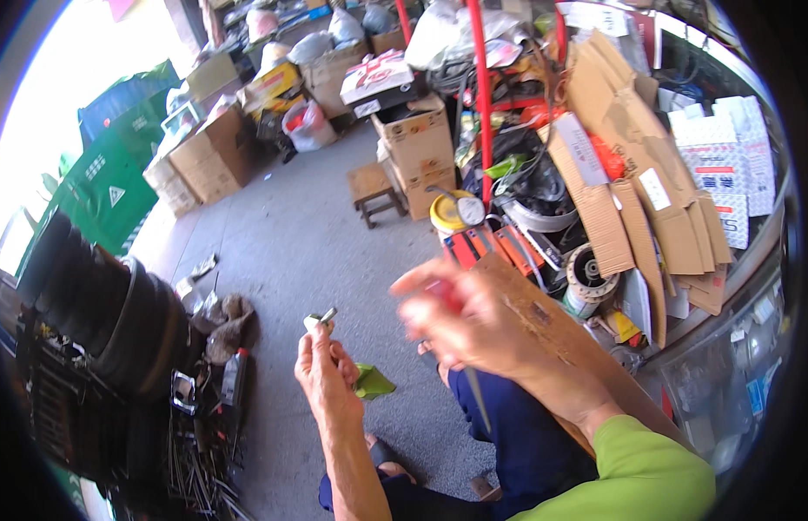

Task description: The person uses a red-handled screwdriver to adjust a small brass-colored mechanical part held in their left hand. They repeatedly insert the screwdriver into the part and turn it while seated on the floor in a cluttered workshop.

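Observation:
My left hand [326,369] is raised over the floor, with thumb and fingers pinched on a small metal part [321,319] that has a whitish face and a short rod end. A bright green flap [373,382] sticks out beside the same hand; whether it joins the metal part is hidden by the fingers. To the right, my right hand [473,326] is blurred by motion and closed around a screwdriver, whose red handle [445,295] shows between the fingers. Its thin shaft [479,401] points down over my dark blue trouser leg. The two hands are apart.
A worn wooden board [543,317] lies close by my right arm. Stacked tyres [117,313] and metal rods [200,469] stand at left. Ahead are a small wooden stool [371,184], cardboard boxes [417,143] and a red post [482,104]. Flattened cardboard [630,156] leans at right.

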A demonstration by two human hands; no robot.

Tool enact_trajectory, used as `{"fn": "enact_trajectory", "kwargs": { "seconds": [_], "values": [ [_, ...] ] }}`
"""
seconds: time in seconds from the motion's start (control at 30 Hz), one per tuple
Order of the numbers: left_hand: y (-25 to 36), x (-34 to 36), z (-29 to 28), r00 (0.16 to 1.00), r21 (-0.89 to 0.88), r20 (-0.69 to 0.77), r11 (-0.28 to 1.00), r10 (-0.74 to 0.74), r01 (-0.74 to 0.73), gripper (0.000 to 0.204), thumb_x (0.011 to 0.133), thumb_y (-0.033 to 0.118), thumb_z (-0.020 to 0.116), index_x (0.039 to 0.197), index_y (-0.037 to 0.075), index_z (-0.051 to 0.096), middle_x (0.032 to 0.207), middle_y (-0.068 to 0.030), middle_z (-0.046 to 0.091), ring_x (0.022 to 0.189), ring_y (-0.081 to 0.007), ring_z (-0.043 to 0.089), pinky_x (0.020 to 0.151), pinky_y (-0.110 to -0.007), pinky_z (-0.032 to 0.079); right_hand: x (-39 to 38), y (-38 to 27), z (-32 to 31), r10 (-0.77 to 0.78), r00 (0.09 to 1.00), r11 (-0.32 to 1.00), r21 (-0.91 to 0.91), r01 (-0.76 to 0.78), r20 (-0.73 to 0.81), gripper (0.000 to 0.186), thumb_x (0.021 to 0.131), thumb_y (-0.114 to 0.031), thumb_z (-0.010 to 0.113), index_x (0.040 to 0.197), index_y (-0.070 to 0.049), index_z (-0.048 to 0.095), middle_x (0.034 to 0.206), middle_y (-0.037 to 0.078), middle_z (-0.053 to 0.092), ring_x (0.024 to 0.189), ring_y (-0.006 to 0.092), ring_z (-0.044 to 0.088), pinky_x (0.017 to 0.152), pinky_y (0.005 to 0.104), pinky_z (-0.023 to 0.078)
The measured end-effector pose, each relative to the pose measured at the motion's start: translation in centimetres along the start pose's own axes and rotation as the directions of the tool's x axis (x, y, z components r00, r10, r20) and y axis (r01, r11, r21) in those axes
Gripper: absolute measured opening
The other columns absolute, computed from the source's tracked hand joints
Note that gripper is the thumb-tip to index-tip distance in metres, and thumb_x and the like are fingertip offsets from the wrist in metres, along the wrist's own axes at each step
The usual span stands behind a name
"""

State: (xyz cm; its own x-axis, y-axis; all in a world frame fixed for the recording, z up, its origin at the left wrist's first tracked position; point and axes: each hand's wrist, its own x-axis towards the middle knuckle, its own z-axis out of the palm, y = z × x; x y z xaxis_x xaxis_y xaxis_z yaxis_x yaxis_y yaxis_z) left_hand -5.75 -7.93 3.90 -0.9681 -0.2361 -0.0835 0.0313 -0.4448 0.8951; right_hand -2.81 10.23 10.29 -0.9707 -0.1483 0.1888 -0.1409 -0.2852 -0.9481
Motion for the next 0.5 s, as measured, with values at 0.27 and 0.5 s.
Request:
{"fn": "enact_trajectory", "kwargs": {
  "seconds": [0.27, 0.5],
  "values": [
    [0.2, -1.8, 1.1, 0.949, -0.069, 0.298, 0.994, 0.103, -0.086, 0.019, 0.092, 0.02, 0.055, 0.09, 0.002, 0.063, 0.067, 0.0018, 0.053, 0.056, -0.0047, 0.045, 0.052, -0.019, 0.036, 0.8, 9.4, 1.0, 0.188, 0.969, 0.982, -0.017, -0.188, 0.16, 0.026, 0.086, -0.021, 0.064, 0.1, -0.001, 0.056, 0.068, 0.001, 0.057, 0.037, 0.0044, 0.044, 0.03, 0.0204, 0.032],
    [0.2, -4.3, -0.3, 0.883, 0.292, 0.414, 0.886, 0.221, -0.359, 0.018, 0.085, 0.014, 0.066, 0.096, 0.0, 0.068, 0.081, -0.0006, 0.053, 0.078, -0.0084, 0.048, 0.07, -0.022, 0.039, -0.8, 9.1, 1.5, 0.25, 0.934, 0.968, -0.08, -0.237, 0.254, 0.017, 0.083, -0.017, 0.065, 0.092, -0.002, 0.062, 0.056, 0.0, 0.053, 0.036, 0.005, 0.043, 0.031, 0.0214, 0.03]
  ]
}}
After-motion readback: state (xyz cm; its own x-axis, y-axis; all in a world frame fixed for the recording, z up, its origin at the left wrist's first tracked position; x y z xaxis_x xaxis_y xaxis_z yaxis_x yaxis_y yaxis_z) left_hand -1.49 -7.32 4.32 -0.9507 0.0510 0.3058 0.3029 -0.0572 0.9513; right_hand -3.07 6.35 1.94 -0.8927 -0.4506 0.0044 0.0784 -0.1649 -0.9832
